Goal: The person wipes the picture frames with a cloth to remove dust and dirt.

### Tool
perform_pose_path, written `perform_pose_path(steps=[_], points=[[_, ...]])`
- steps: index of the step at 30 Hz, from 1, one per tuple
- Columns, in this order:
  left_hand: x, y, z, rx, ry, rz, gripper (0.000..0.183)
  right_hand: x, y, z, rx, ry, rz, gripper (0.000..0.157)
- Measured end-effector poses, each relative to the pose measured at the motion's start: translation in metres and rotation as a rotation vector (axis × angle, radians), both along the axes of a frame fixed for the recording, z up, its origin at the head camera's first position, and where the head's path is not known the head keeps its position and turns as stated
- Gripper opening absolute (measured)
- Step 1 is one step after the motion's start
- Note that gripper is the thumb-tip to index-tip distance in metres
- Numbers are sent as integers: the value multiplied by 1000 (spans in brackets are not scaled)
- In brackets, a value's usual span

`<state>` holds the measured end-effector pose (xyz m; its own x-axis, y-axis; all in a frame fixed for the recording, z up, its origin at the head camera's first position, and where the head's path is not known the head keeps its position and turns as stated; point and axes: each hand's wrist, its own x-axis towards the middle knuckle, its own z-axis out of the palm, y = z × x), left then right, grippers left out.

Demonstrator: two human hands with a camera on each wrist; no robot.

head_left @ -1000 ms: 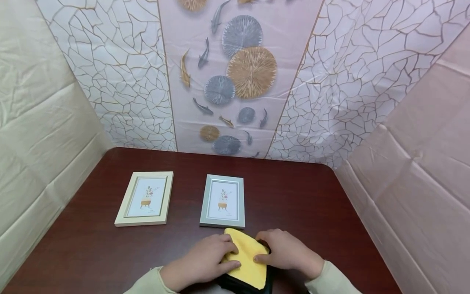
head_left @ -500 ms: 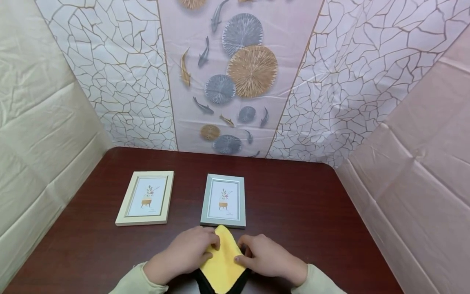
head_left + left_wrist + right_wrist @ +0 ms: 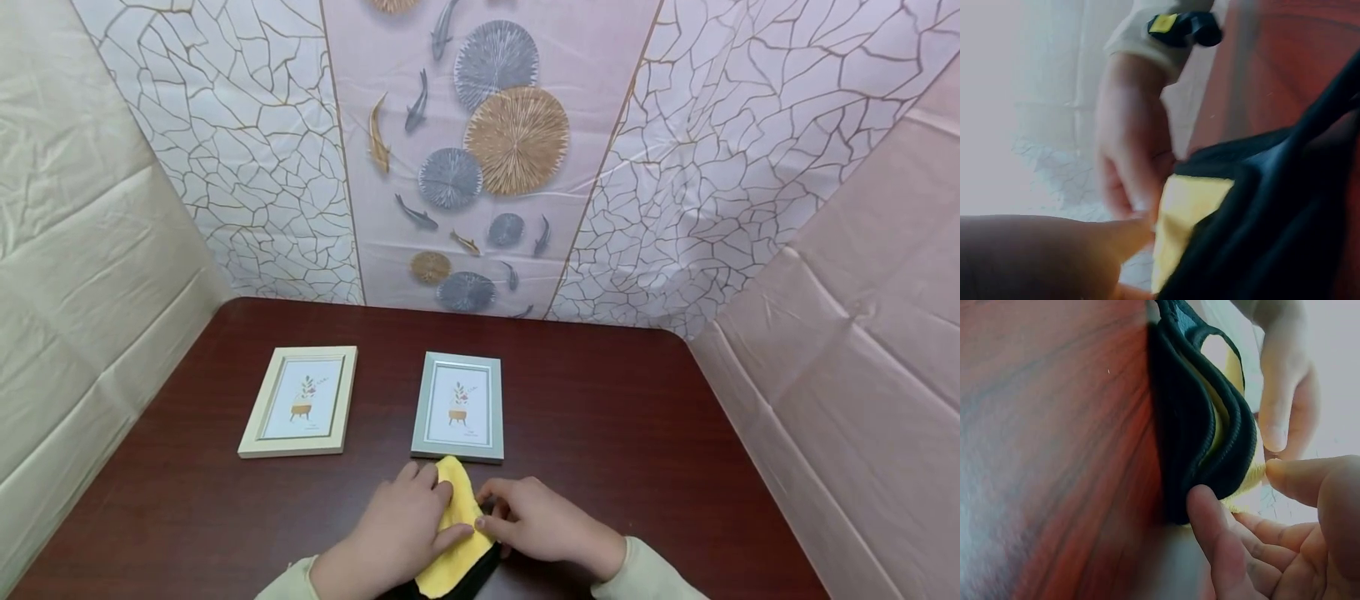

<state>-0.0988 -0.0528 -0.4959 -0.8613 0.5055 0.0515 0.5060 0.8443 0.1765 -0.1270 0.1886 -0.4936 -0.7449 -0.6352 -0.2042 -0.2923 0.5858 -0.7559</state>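
Observation:
A folded yellow cloth (image 3: pixel 452 546) with black edging lies at the front middle of the table, its tip close to the grey-blue picture frame (image 3: pixel 457 406). My left hand (image 3: pixel 397 525) rests on its left side, fingers over the yellow face and thumb stretched across it. The right hand (image 3: pixel 540 521) pinches the cloth's right edge between thumb and fingers. Stacked black-trimmed layers (image 3: pixel 1213 419) show in the right wrist view, with the right index finger (image 3: pixel 1207 509) at their edge. In the left wrist view, dark folds (image 3: pixel 1272 212) fill the right side.
A cream picture frame (image 3: pixel 257 421) lies left of the grey-blue one, both with a potted-plant print. The dark red table (image 3: pixel 600 417) is bounded by a patterned backdrop (image 3: pixel 262 167) behind and pale fabric panels (image 3: pixel 847 350) at the sides.
The cloth and both hands have shifted left. My left hand has moved from the cloth's left edge further over its yellow face; my right hand keeps hold of the right edge.

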Motion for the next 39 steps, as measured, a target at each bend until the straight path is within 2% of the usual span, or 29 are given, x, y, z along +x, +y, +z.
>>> perform_pose_path(steps=[3, 9, 16, 19, 25, 33, 36, 39], points=[[4, 8, -5, -14, 23, 28, 70, -3, 4, 1, -1, 32, 0, 18], [-5, 18, -16, 9, 151, 57, 47, -9, 10, 6, 0, 53, -21, 15], [-19, 23, -30, -13, 84, 41, 26, -12, 18, 15, 7, 51, -41, 21], [-21, 22, -33, 23, 104, 37, 17, -13, 21, 18, 17, 60, -54, 22], [-21, 18, -37, 82, 187, 13, 23, -17, 27, 19, 37, 98, -80, 21], [-18, 3, -36, 102, 273, 13, 22, -38, 33, 11, 125, 280, -158, 9], [-18, -5, -35, 83, 286, 18, 27, -49, 33, 7, 178, 328, -211, 13], [-20, -13, -34, 63, 287, 18, 30, -59, 32, 3, 234, 366, -257, 24]])
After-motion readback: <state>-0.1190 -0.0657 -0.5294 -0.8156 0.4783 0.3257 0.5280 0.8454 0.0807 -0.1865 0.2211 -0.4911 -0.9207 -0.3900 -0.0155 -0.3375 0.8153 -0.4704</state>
